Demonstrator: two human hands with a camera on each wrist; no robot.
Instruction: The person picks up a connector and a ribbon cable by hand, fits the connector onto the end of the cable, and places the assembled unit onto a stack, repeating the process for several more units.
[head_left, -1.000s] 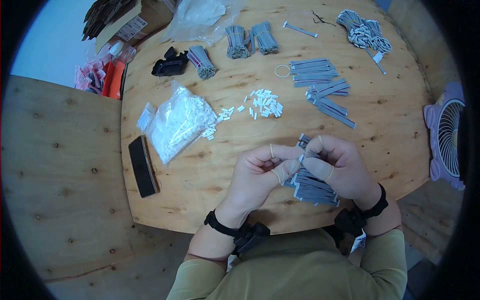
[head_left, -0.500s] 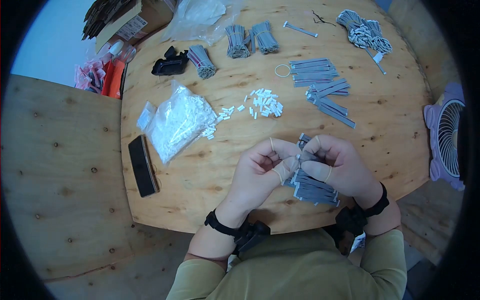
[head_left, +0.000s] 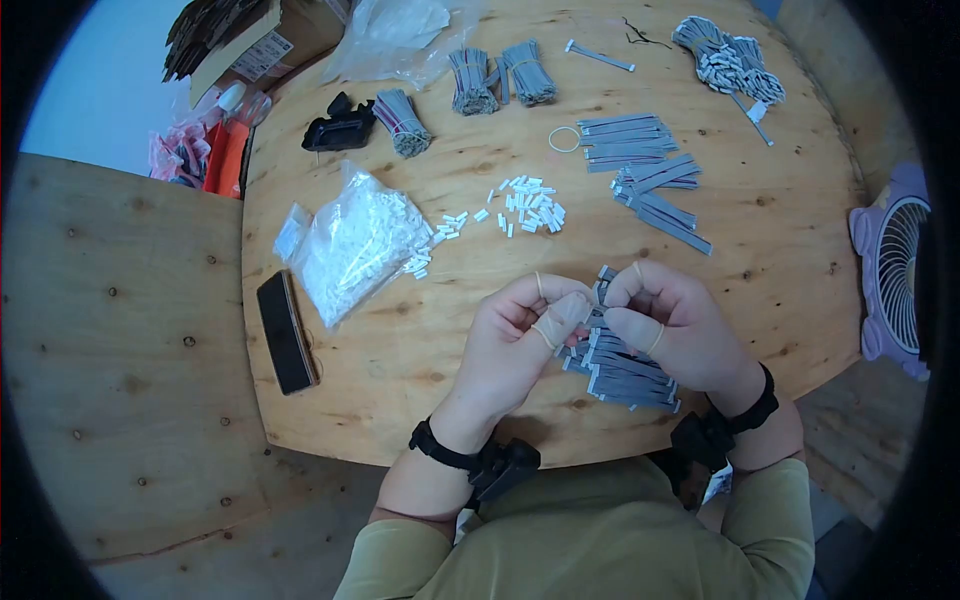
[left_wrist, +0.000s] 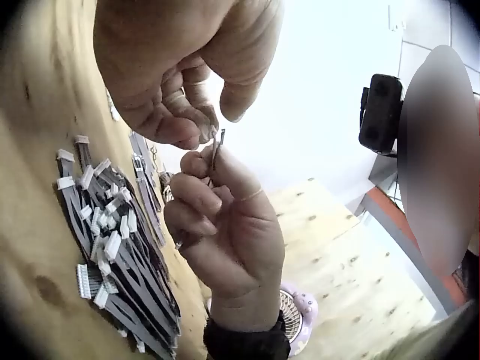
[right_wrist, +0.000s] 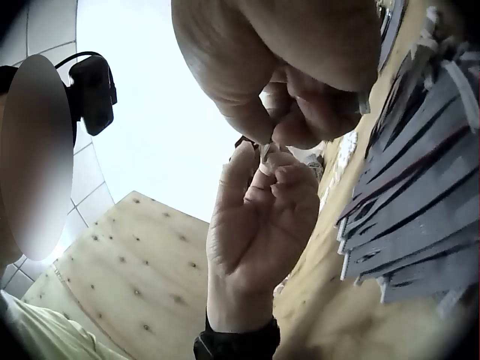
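My left hand point(head_left: 508, 322) and right hand point(head_left: 688, 325) meet tip to tip above the near part of the table, with pale finger cots on thumbs and forefingers. Between the right thumb and forefinger is pinched the end of a grey ribbon cable point(left_wrist: 217, 159), mostly hidden by the fingers. A small white connector point(left_wrist: 214, 138) shows at the curled left fingertips, right against the cable end. Under the hands lies a pile of grey ribbon cables point(head_left: 632, 378) with white connectors on their ends.
Loose white connectors point(head_left: 535, 208) lie beyond the hands, beside a clear bag of them point(head_left: 365, 245). More grey cables point(head_left: 628, 140) lie back right, with tied bundles point(head_left: 528, 75) behind. A phone point(head_left: 286, 335) rests at the left edge; a purple fan point(head_left: 893, 270) stands at the right.
The left thumb and fingertips have shifted slightly left and up, and the gap between the two hands' fingertips has widened a little. The right hand still pinches the cable.
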